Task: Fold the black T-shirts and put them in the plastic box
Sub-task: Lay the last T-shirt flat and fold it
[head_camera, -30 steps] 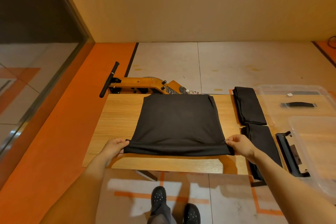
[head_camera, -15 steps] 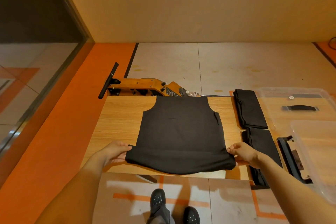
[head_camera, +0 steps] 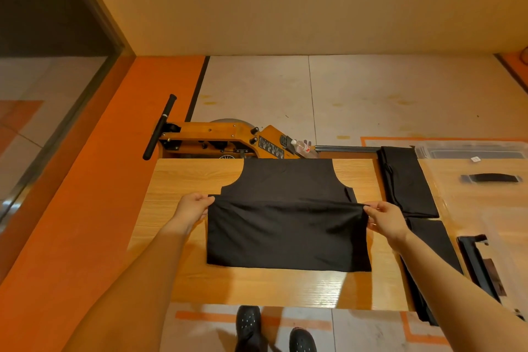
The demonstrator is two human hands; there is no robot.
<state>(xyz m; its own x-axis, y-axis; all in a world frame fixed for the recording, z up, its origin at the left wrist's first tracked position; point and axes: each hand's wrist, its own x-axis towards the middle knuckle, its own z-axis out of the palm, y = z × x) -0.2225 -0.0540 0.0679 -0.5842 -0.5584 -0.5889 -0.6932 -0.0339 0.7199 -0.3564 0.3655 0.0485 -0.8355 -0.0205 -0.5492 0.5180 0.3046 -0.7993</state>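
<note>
- Both hands pinch the black T-shirt (head_camera: 285,240): my left hand (head_camera: 192,208) and my right hand (head_camera: 384,218) each hold one hem corner.
- Since a second ago I lifted the hem from the table (head_camera: 185,180) edge up over the middle.
- Plastic box (head_camera: 485,197) at right holds no shirts; two folded shirts (head_camera: 405,180) lie beside it.

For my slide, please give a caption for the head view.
Both hands, left and right, pinch the black T-shirt on the wooden table, folding it.

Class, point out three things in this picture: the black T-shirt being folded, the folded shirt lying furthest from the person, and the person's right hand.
black T-shirt (head_camera: 288,240): head view, raised front panel.
folded shirt (head_camera: 407,180): head view, top face.
right hand (head_camera: 385,218): head view, back of hand.
</note>
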